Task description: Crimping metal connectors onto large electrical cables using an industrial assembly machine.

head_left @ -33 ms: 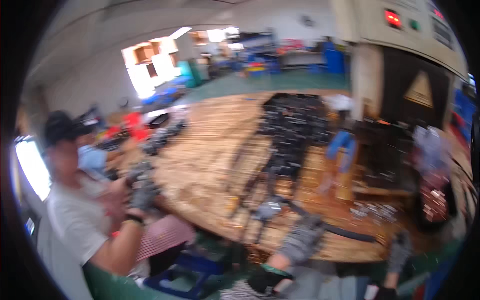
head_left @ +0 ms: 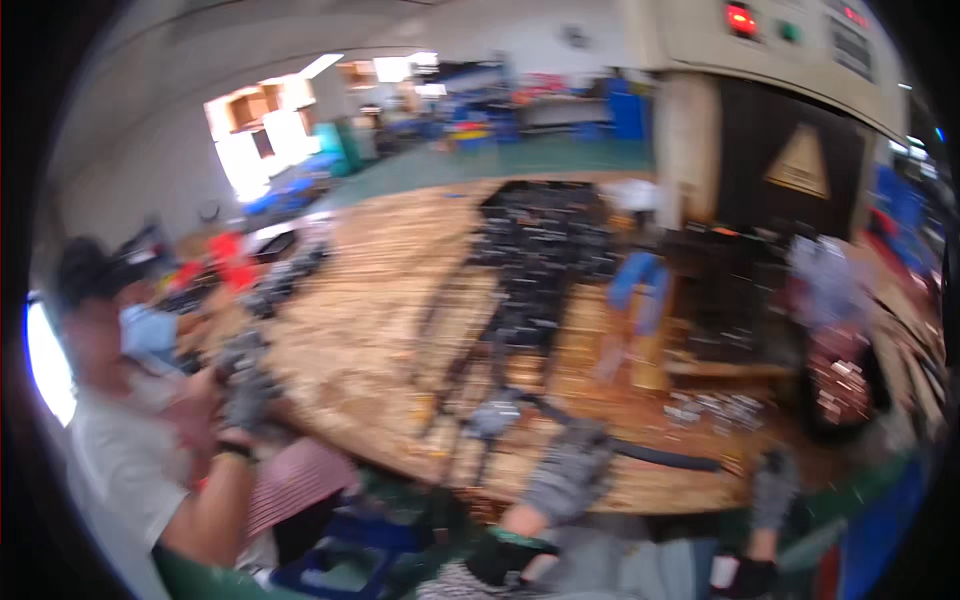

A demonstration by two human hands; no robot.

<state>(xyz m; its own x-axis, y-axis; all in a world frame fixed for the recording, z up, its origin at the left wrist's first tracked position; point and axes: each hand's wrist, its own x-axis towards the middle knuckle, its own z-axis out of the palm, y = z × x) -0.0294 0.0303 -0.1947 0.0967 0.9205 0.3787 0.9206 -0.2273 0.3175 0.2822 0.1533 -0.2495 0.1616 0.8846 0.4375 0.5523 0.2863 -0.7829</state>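
My left hand (head_left: 568, 472), in a grey knitted glove, is closed around a black tube-like cable (head_left: 665, 457) at the near edge of the wooden table. The cable bends away to the left beyond the hand, close to a pale, shiny item (head_left: 494, 416) too blurred to name. Its right end looks copper-coloured. My right hand (head_left: 774, 488), gloved too, is just right of that end. Motion blur hides its fingers, and I cannot tell whether it touches the cable. Small silvery pieces (head_left: 712, 410) lie scattered on the table beyond my hands.
Dark parts (head_left: 540, 250) cover the middle of the wooden table (head_left: 375, 290). Blue-handled pliers (head_left: 638, 285) stand before a machine (head_left: 790, 130) with a red light. A black bin (head_left: 848, 395) holds copper-coloured pieces. A gloved co-worker (head_left: 140, 430) sits at left, beside a blue stool (head_left: 350, 555).
The whole view has swung to the right, so the table, machine and co-worker appear farther left. My left hand stays on the cable; the right remains near its end.
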